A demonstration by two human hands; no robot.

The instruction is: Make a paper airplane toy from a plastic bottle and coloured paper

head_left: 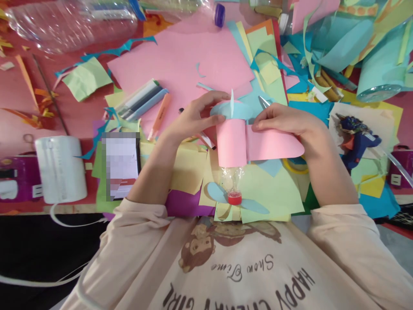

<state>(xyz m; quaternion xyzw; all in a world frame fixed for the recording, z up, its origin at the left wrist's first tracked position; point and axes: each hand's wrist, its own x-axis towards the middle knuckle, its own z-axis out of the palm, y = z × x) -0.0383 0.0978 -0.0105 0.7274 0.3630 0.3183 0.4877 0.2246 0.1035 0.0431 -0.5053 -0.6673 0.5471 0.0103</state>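
A small plastic bottle wrapped in pink paper [231, 144] lies with its red cap [235, 198] toward me. Blue paper blades [217, 192] spread from the cap, and blue paper fins [232, 107] stand at the far end. Closed around that far end is my left hand [204, 113], thumb on the blue paper. My right hand [280, 118] pinches the upper edge of a rounded pink paper wing [274, 144] against the bottle's right side. Its other fingers are curled and partly hidden. Just behind the right fingers shows a pointed silver tip [263, 101].
A phone [121, 165] and a white power strip [61, 170] lie at left. Markers [142, 101] rest on a large pink sheet [190, 56]. A blue glue gun [359, 144] is at right. Clear bottles [77, 23] and paper scraps surround the work.
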